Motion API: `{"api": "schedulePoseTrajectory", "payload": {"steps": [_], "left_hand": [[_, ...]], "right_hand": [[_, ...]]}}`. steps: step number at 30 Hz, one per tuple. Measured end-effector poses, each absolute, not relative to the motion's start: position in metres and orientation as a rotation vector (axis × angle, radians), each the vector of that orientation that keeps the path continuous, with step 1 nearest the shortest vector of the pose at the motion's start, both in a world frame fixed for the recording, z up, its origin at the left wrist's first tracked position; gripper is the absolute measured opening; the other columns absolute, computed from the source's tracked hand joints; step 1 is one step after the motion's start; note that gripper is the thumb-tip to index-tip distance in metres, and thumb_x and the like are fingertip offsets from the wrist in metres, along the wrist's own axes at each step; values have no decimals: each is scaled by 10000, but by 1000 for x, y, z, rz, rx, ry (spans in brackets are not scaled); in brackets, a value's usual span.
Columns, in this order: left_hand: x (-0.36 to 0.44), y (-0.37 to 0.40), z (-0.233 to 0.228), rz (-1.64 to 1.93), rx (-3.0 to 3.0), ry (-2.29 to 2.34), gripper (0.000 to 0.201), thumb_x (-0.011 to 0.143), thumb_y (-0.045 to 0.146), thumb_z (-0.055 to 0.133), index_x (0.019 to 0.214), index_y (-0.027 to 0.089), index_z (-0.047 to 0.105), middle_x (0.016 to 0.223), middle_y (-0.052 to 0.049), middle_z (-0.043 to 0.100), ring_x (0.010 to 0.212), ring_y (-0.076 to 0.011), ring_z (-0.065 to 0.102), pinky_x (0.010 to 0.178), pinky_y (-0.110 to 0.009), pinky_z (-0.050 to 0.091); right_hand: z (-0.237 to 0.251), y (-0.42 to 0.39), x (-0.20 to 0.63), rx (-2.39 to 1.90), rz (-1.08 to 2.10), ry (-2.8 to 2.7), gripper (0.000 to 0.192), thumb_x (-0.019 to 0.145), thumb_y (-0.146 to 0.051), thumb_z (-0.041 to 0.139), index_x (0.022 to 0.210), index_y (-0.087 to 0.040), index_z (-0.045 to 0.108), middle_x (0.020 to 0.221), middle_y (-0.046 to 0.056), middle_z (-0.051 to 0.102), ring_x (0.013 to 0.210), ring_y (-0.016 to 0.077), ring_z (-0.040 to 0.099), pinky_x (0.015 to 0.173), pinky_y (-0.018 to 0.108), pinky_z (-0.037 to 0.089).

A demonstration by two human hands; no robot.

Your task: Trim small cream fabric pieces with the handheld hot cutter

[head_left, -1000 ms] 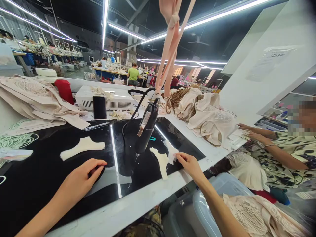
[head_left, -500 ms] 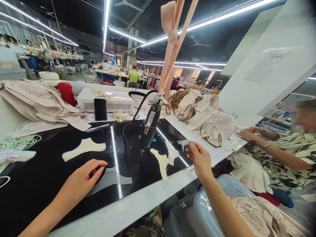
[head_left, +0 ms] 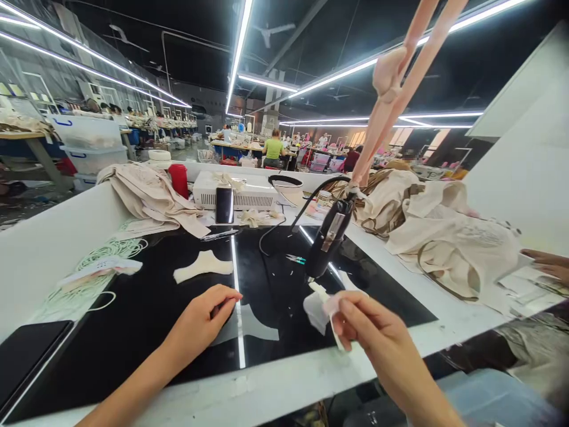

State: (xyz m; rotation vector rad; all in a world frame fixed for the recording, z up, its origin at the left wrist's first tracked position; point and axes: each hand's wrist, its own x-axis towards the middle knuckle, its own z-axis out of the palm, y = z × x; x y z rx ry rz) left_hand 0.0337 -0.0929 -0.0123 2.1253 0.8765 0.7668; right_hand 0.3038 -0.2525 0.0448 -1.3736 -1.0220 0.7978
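Note:
My left hand (head_left: 207, 317) is closed, thumb and forefinger pressed together, low over a sheer greyish cut piece (head_left: 255, 327) on the black board (head_left: 146, 350). Whether anything is between those fingertips is hidden. In my right hand (head_left: 371, 329) a small sheer white fabric piece (head_left: 316, 311) is pinched. It overlaps a cream fabric piece (head_left: 320, 289) lying below the fingers. Just behind hangs a black handheld tool (head_left: 326, 240), tip down, on a peach fabric strap (head_left: 386, 95). Another cream cut piece (head_left: 203, 265) lies flat beyond my left hand.
Green-handled thread snips (head_left: 296, 259) lie behind the tool. At the back are a phone (head_left: 224, 204), a white box (head_left: 255, 196) and a red cone (head_left: 178, 181). Beige garments (head_left: 453, 237) are heaped on the right, where another person's hand (head_left: 544, 261) shows. Pale green cord (head_left: 93, 270) lies left.
The view has swung right. My right hand has come left and nearer with the sheer piece, now over the cream piece. My left hand keeps its closed pose over the greyish piece.

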Motion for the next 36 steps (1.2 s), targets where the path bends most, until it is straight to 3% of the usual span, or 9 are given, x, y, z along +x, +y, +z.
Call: {"api": "schedulePoseTrajectory", "payload": {"steps": [5, 8, 12, 15, 19, 25, 28, 31, 36], "left_hand": [[33, -107, -3, 792, 1996, 610, 290, 1016, 411, 501, 1189, 288, 699, 1281, -24, 691, 1212, -215, 608, 1094, -338, 428], [36, -114, 0, 699, 1853, 484, 341, 999, 479, 535, 1200, 256, 697, 1193, -42, 716, 1119, -216, 636, 1014, -321, 459], [39, -118, 2, 610, 1685, 462, 366, 910, 537, 660, 995, 188, 729, 912, -28, 689, 873, -178, 604, 808, -271, 463], [39, -119, 3, 591, 1611, 490, 322, 867, 488, 728, 860, 166, 713, 817, -8, 642, 790, -146, 546, 748, -254, 425], [40, -119, 2, 577, 1524, 512, 309, 850, 454, 752, 805, 156, 680, 760, 10, 605, 712, -115, 487, 694, -246, 391], [42, -119, 3, 553, 1468, 584, 341, 844, 471, 752, 794, 148, 651, 723, 19, 576, 662, -100, 451, 633, -241, 347], [43, -119, 5, 553, 1469, 605, 350, 828, 470, 761, 789, 142, 648, 733, 13, 573, 679, -106, 460, 643, -245, 349], [44, -119, 5, 548, 1471, 612, 354, 813, 467, 769, 791, 134, 651, 724, 16, 556, 675, -105, 444, 638, -246, 342], [43, -118, 4, 534, 1490, 632, 345, 816, 461, 763, 802, 133, 654, 697, 26, 518, 656, -103, 411, 618, -247, 320]], "right_hand": [[23, -234, 247, -1271, 1134, -1169, 416, 904, -589, 640, 853, -188, 739, 631, 2, 579, 530, 98, 495, 501, 223, 405], [14, -224, 227, -1212, 1231, -1155, 431, 876, -612, 662, 843, -188, 734, 625, -5, 562, 528, 97, 480, 480, 215, 399], [14, -219, 220, -1269, 1262, -1089, 464, 845, -639, 687, 838, -176, 717, 617, -6, 582, 508, 84, 480, 502, 218, 394], [14, -219, 220, -1269, 1267, -1038, 472, 831, -643, 704, 828, -171, 712, 609, -10, 570, 517, 83, 474, 505, 214, 383], [11, -220, 221, -1248, 1324, -911, 468, 826, -631, 725, 852, -163, 723, 622, -12, 551, 532, 79, 455, 480, 191, 369], [11, -222, 223, -1125, 1409, -723, 686, 817, -777, 609, 1043, -148, 764, 815, 71, 638, 699, 159, 579, 461, 211, 459], [11, -223, 225, -1141, 1372, -770, 597, 782, -695, 722, 1056, -166, 771, 919, 88, 673, 725, 151, 573, 472, 203, 465], [6, -222, 228, -1263, 1322, -821, 486, 745, -581, 820, 1024, -185, 779, 872, 62, 671, 680, 119, 539, 478, 182, 445], [1, -220, 227, -1357, 1259, -863, 481, 724, -576, 823, 1002, -187, 775, 884, 64, 681, 673, 125, 538, 447, 178, 441]]}}
